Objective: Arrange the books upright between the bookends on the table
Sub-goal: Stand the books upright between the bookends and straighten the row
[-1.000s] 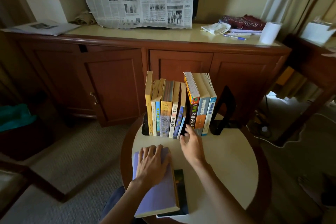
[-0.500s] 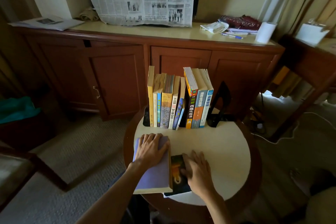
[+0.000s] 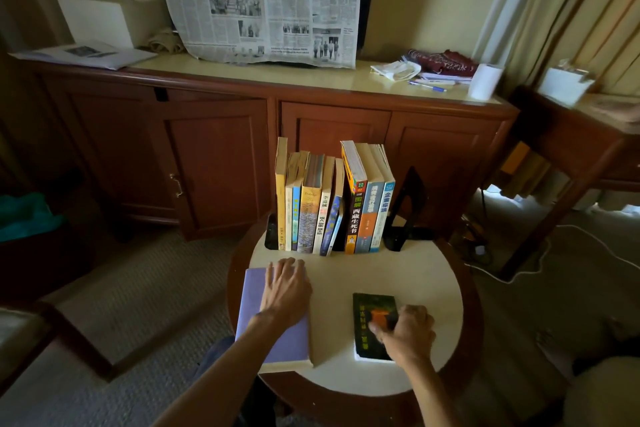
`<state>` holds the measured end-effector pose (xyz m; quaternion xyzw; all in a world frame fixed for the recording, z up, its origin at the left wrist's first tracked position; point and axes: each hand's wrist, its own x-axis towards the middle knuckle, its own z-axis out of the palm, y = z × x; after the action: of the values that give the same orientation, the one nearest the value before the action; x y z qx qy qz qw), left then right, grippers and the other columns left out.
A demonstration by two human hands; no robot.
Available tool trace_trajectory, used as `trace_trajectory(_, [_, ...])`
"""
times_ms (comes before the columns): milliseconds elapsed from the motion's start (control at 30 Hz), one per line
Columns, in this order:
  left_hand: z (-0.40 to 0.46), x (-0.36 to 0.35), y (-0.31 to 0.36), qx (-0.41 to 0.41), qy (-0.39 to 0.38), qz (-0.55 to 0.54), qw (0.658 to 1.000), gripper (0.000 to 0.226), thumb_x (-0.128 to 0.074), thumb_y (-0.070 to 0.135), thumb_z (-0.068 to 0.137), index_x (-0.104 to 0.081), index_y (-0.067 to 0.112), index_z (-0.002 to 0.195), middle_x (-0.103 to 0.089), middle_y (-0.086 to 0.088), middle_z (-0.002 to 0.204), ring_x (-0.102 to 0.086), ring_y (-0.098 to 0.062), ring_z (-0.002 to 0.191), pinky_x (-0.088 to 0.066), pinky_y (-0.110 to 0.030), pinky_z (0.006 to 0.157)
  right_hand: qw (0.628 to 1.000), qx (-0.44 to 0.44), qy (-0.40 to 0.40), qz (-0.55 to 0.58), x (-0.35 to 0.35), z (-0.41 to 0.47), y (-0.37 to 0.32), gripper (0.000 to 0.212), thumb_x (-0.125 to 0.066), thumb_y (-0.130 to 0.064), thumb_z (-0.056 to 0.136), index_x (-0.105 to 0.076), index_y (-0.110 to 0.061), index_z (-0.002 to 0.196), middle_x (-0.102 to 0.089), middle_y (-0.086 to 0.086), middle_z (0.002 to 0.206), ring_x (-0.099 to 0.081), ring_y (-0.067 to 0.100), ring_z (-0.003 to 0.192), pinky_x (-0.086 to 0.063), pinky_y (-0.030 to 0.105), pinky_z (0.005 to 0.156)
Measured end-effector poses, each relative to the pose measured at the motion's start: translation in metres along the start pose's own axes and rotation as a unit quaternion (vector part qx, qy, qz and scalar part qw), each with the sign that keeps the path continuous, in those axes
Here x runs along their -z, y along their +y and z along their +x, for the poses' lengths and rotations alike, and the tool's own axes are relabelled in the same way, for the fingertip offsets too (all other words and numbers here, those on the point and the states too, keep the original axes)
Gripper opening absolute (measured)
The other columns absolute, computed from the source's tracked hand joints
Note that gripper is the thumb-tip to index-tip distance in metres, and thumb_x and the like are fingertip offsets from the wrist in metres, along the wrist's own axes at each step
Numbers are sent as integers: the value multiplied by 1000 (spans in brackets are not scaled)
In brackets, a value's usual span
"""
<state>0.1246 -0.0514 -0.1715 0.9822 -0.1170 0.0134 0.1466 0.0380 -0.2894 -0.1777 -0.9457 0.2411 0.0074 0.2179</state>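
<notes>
**Head view: two books lie flat as a row stands between the bookends**

Head camera looks down on a round table point(image 3: 426, 274) in front of a wooden cabinet point(image 3: 214, 163). At left, the left hand point(image 3: 285, 288) rests flat, fingers straight, on a purple book point(image 3: 254, 302) lying at the table's near edge. Behind it, a row of books point(image 3: 334, 204) stands upright between a left bookend point(image 3: 271, 232) and a black right bookend point(image 3: 403, 215), which stands just apart from the last book. At right, the right hand point(image 3: 407, 331) curls its fingers around the right edge of a dark green book point(image 3: 372, 308) lying flat. A newspaper point(image 3: 263, 0) hangs behind the cabinet.
</notes>
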Motion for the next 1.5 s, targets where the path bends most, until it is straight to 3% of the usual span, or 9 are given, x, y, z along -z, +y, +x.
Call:
trace_trajectory(200, [2,8,50,-70,-114,-197,971,68,-64,47,93,-36,22,149,-40,-8,151,-33,-27,138,-31,-38,113,932,21,-103,347,12,-4,-24,43,-84,-9,73,-48,-8,97,-66,8,89,-65,24,84,-47,17,64])
trace_trajectory(367, [10,33,46,-81,-206,-370,902,26,-67,25,94,-66,6,111,-65,0,89,-60,-13,82,-47,-18,74,843,105,-225,478,45,-12,-27,26,-76,-4,80,-63,-1,102,-72,18,98,-68,36,95,-53,46,87])
trace_trajectory(500, [2,44,35,8,-179,-622,763,18,-77,21,82,-69,10,93,-67,-7,86,-65,-20,82,-54,-31,71,790,98,-233,559,73,-10,-26,31,-76,-12,79,-65,3,104,-69,25,104,-68,32,92,-52,36,77])
trace_trajectory(633, [-10,45,38,59,-98,-748,654,37,-81,17,78,-62,-2,103,-71,-18,107,-67,-34,98,-57,-41,75,927,57,-26,369,72,-8,-34,23,-73,-26,86,-66,-7,98,-74,7,95,-70,22,86,-54,30,69])
trace_trajectory(700, [-20,49,48,16,-31,-717,696,32,-80,4,80,-56,-10,97,-72,-18,107,-68,-31,94,-54,-34,66,937,-3,-10,348,71,-14,-42,37,-63,-43,91,-64,-6,98,-73,11,94,-70,22,81,-59,36,72])
trace_trajectory(867, [-51,36,78,-182,66,-361,912,27,-71,-3,77,-70,18,94,-72,7,106,-66,-5,97,-54,-26,84,753,-138,-219,604,77,-16,-53,40,-60,-40,95,-66,-1,105,-73,22,102,-71,37,92,-56,53,85])
trace_trajectory(1100, [-30,67,65,-207,-119,-173,956,47,-79,36,82,-62,30,126,-37,6,154,-31,-12,140,-29,-29,114,817,-27,-185,545,71,-12,-42,17,-55,-1,93,-70,-2,101,-72,23,101,-71,34,87,-58,46,79])
trace_trajectory(1333, [68,139,77,-195,184,-42,962,42,-69,31,90,-60,22,130,-43,-2,152,-30,-20,145,-13,-44,123,893,121,27,433,42,18,-89,37,-51,-1,95,-64,-16,127,-67,2,114,-64,14,97,-53,26,83])
trace_trajectory(1500, [119,159,76,-180,102,99,973,59,-65,43,92,-46,25,145,-43,1,153,-23,-21,149,5,-51,121,934,113,67,332,11,54,-128,20,-53,-8,97,-62,2,110,-67,21,103,-59,23,81,-43,25,69])
